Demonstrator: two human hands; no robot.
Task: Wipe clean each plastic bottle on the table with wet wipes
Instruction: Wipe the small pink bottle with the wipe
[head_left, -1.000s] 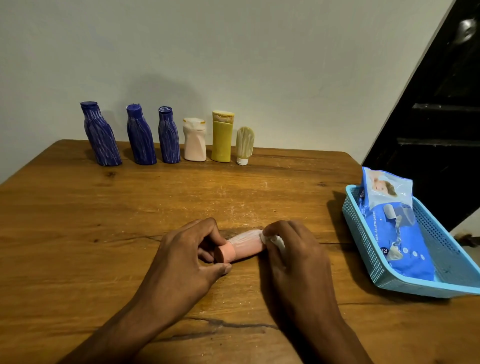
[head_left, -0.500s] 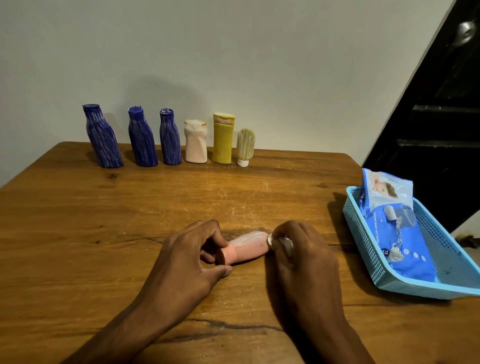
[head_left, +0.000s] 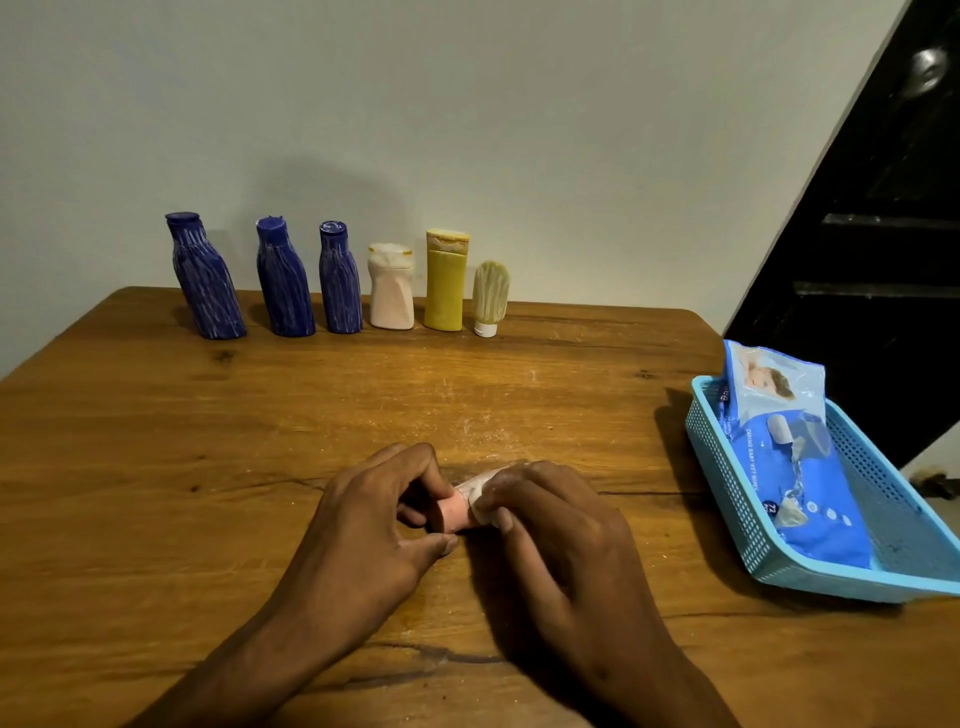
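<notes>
A small pink bottle (head_left: 454, 510) lies on its side on the wooden table (head_left: 156, 467), near the front middle. My left hand (head_left: 374, 525) grips its cap end. My right hand (head_left: 550, 535) covers most of its body and presses a white wet wipe (head_left: 480, 506) against it. Along the back edge stand three blue bottles streaked with white (head_left: 205, 278) (head_left: 284, 280) (head_left: 340, 280), a pale pink bottle (head_left: 391, 288), a yellow bottle (head_left: 445, 283) and a small cream tube (head_left: 490, 299) standing on its cap.
A light blue plastic basket (head_left: 737, 488) sits at the table's right edge and holds a blue pack of baby wet wipes (head_left: 795, 467). A grey wall stands behind the bottles. A dark door is at the far right.
My right hand has slid the wipe leftward along the pink bottle, from its far end toward the cap. It now hides most of the bottle. My left hand keeps its grip.
</notes>
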